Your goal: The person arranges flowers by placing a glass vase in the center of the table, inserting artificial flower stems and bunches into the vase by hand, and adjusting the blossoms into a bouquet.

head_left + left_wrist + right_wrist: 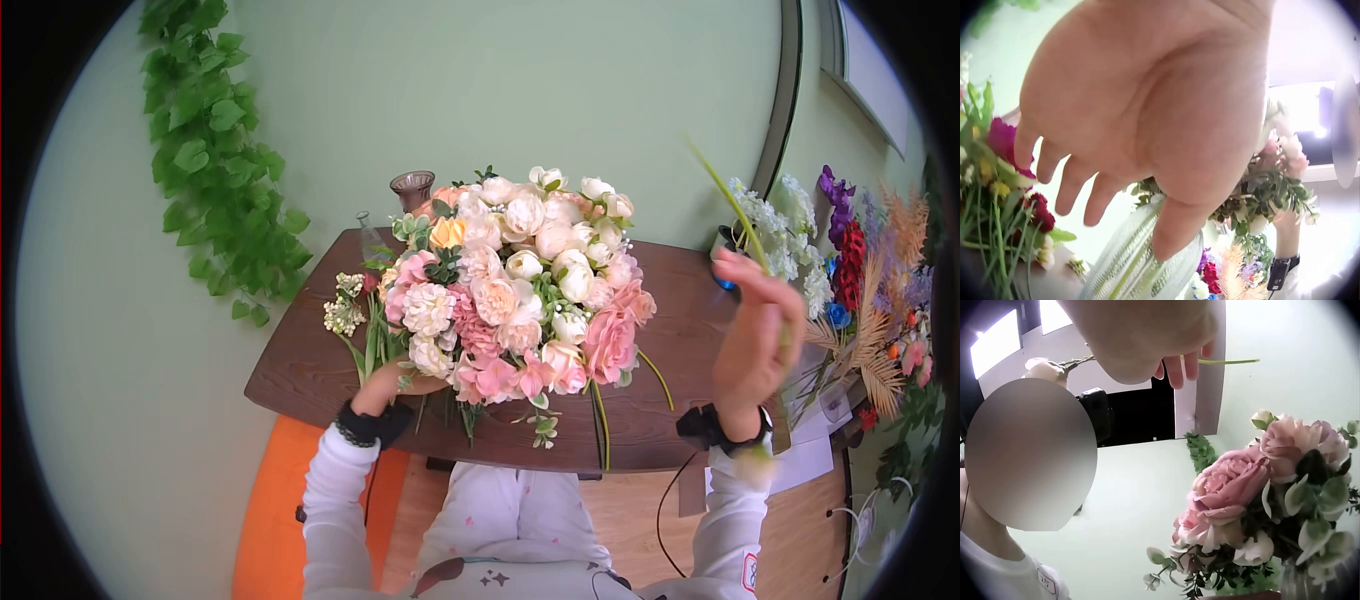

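Bouquet: pink, white and peach blooms [525,300] massed over the middle of the dark wooden table [690,300].
Vase: ribbed clear glass [1125,269], beneath the blooms, stems visible through its wall.
My left hand [400,382]: under the bouquet's near left side; thumb lies across the vase in the wrist view.
Left fingers: extended, slightly apart; fingertip contact with the glass, cannot tell.
My right hand [760,335]: raised to the right of the bouquet, well apart from it.
Right fingers: bent, pinching the green stem [735,205] of a pale flower [756,467]; exact contact hidden.
Stem attitude: tilted, bare end far, blurred bloom near my sleeve.
Table, far left: smoky glass vase [412,190].
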`<state>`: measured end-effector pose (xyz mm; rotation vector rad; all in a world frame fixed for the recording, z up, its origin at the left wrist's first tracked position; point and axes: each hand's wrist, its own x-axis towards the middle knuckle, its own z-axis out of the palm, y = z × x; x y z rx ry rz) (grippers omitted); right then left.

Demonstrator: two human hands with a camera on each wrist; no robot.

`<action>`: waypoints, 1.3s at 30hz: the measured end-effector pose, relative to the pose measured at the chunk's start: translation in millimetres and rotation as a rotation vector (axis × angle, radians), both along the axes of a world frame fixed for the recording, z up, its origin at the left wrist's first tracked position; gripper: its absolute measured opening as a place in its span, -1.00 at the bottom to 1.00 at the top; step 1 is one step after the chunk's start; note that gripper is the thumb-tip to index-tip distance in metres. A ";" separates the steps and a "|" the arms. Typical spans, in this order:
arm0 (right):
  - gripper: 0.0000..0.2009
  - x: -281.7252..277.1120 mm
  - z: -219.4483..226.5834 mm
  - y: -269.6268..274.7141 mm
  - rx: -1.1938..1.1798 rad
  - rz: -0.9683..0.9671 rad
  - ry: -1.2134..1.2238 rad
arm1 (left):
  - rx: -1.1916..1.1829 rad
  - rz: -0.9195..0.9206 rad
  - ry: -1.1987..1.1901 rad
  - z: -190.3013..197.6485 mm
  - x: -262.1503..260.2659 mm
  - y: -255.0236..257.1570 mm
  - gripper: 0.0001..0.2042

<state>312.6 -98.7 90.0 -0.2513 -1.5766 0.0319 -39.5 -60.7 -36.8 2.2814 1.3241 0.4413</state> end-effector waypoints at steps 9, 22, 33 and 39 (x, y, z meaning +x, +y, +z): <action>-0.65 -45.9 -12.2 24.3 0.037 -0.202 -0.535 | 0.604 0.497 0.298 93.8 -25.3 -37.3 -0.85; -0.61 -53.8 -17.6 23.0 0.119 -0.269 -0.647 | 0.974 -0.180 0.126 152.9 98.0 -52.6 -0.85; -0.71 -54.3 -17.8 23.3 0.121 -0.277 -0.611 | 1.012 0.058 0.343 144.9 109.1 -50.1 -0.59; -0.70 -55.9 -19.1 23.5 0.126 -0.277 -0.610 | 1.028 0.076 0.246 140.2 111.6 -43.5 -0.65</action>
